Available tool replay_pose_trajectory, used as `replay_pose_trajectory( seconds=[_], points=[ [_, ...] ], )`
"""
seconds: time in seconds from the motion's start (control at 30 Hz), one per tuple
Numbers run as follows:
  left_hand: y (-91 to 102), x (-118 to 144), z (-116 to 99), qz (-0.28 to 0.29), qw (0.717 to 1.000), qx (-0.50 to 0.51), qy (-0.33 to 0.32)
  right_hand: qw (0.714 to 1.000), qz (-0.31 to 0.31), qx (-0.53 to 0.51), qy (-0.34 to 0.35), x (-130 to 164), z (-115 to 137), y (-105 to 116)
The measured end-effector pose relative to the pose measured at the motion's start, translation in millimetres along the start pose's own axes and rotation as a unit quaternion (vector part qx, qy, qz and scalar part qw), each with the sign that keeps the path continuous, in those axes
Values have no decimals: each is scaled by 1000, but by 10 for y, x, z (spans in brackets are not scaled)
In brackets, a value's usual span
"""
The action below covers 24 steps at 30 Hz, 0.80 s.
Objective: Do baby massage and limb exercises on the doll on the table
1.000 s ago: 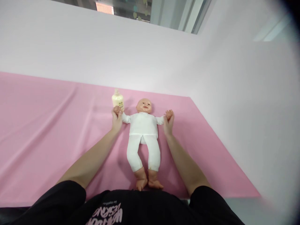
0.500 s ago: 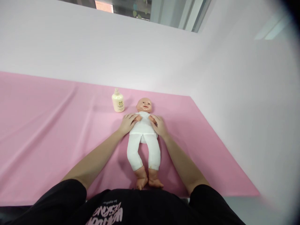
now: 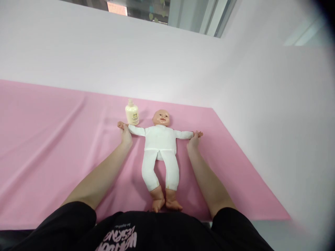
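Note:
A baby doll (image 3: 160, 146) in a white suit lies on its back on the pink sheet (image 3: 52, 146), head away from me, feet toward my body. Its arms are stretched straight out to both sides. My left hand (image 3: 126, 135) grips the wrist of the doll's arm on the left. My right hand (image 3: 194, 140) grips the wrist of the doll's arm on the right. A small cream lotion bottle (image 3: 132, 113) stands upright just beyond my left hand, beside the doll's head.
The pink sheet covers the surface and ends at a white wall behind and on the right (image 3: 261, 122). The sheet's right edge runs diagonally toward me. A window strip (image 3: 167, 14) shows at the top.
Half a second ago both hands held the doll's arms folded onto its chest. Now they have pulled the arms out flat to the sides, wider than one second ago.

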<state>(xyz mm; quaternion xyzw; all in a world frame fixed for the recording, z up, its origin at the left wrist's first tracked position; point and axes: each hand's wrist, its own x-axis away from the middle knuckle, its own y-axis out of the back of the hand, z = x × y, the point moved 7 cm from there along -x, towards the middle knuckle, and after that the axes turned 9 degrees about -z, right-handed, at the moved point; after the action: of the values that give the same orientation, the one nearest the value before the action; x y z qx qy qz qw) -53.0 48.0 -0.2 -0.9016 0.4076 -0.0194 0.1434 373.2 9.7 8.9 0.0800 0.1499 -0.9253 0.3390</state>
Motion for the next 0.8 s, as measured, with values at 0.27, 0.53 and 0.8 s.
replay_pose_trajectory(
  seconds=[0.27,0.53,0.8],
  points=[
    [-212,359,-382,108,984,-36,-139,973,113,54,194,482,617,-263],
    [-707,1076,-500,389,759,-329,-404,778,412,285,379,1117,835,-726],
    [-659,980,-516,356,810,-278,-373,860,330,209,328,947,821,-620]
  ],
)
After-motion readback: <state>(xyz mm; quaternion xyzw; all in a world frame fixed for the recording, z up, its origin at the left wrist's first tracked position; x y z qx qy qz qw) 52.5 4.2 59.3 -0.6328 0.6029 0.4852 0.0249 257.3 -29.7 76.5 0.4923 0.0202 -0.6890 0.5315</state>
